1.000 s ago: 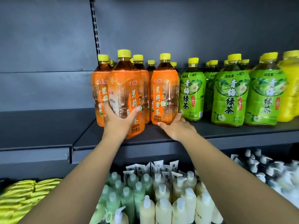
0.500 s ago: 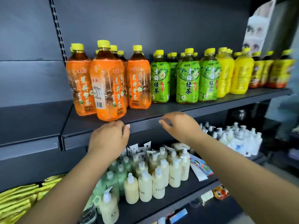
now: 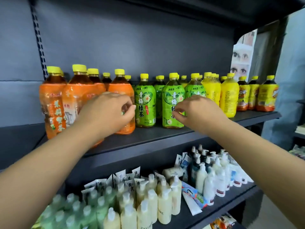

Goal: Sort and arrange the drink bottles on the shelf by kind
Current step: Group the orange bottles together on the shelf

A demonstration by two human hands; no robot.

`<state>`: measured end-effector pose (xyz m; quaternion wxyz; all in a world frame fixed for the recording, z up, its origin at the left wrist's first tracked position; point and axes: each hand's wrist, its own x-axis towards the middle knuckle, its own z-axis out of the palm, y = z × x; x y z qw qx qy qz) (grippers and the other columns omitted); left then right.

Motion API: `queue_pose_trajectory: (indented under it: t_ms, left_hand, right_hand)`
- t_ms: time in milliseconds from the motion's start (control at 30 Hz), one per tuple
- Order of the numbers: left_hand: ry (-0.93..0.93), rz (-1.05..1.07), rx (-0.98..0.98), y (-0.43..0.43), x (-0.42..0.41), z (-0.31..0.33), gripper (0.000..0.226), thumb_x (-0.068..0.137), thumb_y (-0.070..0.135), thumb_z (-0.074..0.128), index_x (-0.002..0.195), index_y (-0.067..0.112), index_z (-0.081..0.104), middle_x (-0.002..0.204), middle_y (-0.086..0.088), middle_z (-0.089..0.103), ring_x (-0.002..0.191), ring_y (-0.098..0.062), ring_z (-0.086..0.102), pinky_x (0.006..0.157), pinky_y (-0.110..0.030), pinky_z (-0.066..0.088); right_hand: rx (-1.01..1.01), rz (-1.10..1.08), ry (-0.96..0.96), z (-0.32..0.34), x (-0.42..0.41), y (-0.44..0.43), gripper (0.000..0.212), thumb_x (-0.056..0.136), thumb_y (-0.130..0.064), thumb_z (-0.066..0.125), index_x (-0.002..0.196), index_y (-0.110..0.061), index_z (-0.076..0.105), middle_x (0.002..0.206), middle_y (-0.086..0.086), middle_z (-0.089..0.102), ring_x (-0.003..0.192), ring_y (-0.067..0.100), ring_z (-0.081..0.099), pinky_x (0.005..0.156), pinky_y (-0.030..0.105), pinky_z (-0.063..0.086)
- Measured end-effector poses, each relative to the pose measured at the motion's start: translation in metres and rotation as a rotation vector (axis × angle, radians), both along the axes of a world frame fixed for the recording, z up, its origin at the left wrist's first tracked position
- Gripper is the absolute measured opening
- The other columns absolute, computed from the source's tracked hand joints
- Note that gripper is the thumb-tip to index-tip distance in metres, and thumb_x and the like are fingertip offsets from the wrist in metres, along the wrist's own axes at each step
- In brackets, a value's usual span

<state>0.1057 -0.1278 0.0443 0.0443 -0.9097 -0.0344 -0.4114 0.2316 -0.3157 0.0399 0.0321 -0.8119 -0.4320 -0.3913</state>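
Note:
Yellow-capped drink bottles stand in groups on the dark shelf (image 3: 156, 134): orange-labelled tea bottles (image 3: 54, 103) at the left, green-labelled tea bottles (image 3: 145, 103) in the middle, plain yellow bottles (image 3: 229, 96) further right, and dark tea bottles with yellow-red labels (image 3: 267, 96) at the far right. My left hand (image 3: 107, 113) is raised in front of the rightmost orange bottles, fingers curled, holding nothing. My right hand (image 3: 196, 111) hovers before the front green bottles, fingers also curled and empty. Whether either hand touches a bottle, I cannot tell.
The lower shelf holds several cream and green pump bottles (image 3: 165, 204), white tubes (image 3: 125, 176) and a flat toothpaste tube (image 3: 194, 199). A poster of eyes (image 3: 242, 57) stands at the shelf's right end. A person in blue (image 3: 290, 80) is at the far right.
Both hands let go of the orange bottles, dropped below the shelf edge, then rose and shifted right. The view has panned right, showing the yellow and dark bottles.

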Motion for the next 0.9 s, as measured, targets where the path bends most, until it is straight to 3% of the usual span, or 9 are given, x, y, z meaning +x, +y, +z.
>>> queue_pose_trajectory:
  t_ms: [167,267,467,567,700,800,900]
  left_hand:
    - [-0.115,0.157,0.059,0.029,0.008,0.034,0.040,0.086,0.047,0.040,0.092,0.016,0.064,0.098,-0.008,0.067,0.098,-0.028,0.055,0.083,-0.037,0.044]
    - [-0.203,0.240,0.071,0.045,-0.009,0.047,0.055,0.076,0.053,0.031,0.089,0.012,0.066,0.092,-0.013,0.067,0.093,-0.032,0.056,0.077,-0.036,0.043]
    - [-0.348,0.520,-0.028,0.099,-0.058,0.061,0.035,0.088,0.039,0.043,0.094,0.012,0.065,0.079,-0.008,0.054,0.096,-0.033,0.050,0.065,-0.030,0.029]
    - [-0.343,0.499,-0.032,0.135,-0.067,0.062,0.030,0.090,0.035,0.045,0.093,0.013,0.065,0.074,-0.003,0.050,0.099,-0.030,0.049,0.065,-0.029,0.028]
    - [-0.244,0.346,0.142,0.197,-0.074,0.064,0.062,0.067,0.059,0.016,0.085,0.021,0.061,0.080,0.004,0.058,0.093,-0.022,0.051,0.069,-0.028,0.033]
    - [-0.149,0.266,0.114,0.246,-0.078,0.068,0.053,0.071,0.056,0.022,0.086,0.022,0.060,0.076,0.008,0.050,0.086,-0.015,0.044,0.071,-0.027,0.030]
    - [-0.111,0.176,0.013,0.293,-0.071,0.073,0.039,0.077,0.052,0.032,0.083,0.024,0.059,0.085,0.004,0.060,0.087,-0.017,0.048,0.073,-0.027,0.035]
  right_hand:
    - [-0.007,0.136,-0.075,0.040,0.034,0.038,0.036,0.094,-0.043,0.037,0.104,-0.019,0.063,0.107,0.004,0.064,0.106,0.025,0.052,0.079,0.031,0.041]
    - [0.049,0.286,-0.077,0.064,0.030,0.076,0.037,0.093,-0.045,0.039,0.104,-0.019,0.063,0.107,0.005,0.064,0.105,0.026,0.054,0.080,0.033,0.044]
    - [0.071,0.490,0.014,0.100,-0.013,0.159,0.035,0.092,-0.048,0.042,0.094,-0.021,0.064,0.101,0.003,0.066,0.095,0.024,0.055,0.072,0.030,0.040]
    - [0.021,0.488,0.036,0.110,-0.033,0.202,0.035,0.091,-0.049,0.044,0.096,-0.020,0.064,0.106,0.003,0.065,0.100,0.024,0.055,0.075,0.030,0.042]
    - [-0.024,0.415,0.077,0.120,-0.058,0.254,0.034,0.088,-0.052,0.048,0.092,-0.022,0.063,0.101,0.002,0.065,0.094,0.022,0.054,0.079,0.032,0.045]
    - [-0.142,0.271,0.131,0.128,-0.072,0.295,0.043,0.087,-0.054,0.048,0.100,-0.016,0.062,0.107,0.002,0.064,0.102,0.022,0.054,0.088,0.033,0.045]
    - [-0.275,0.113,0.290,0.137,-0.083,0.326,0.044,0.086,-0.057,0.046,0.102,-0.016,0.052,0.108,0.004,0.059,0.097,0.022,0.054,0.081,0.032,0.044]
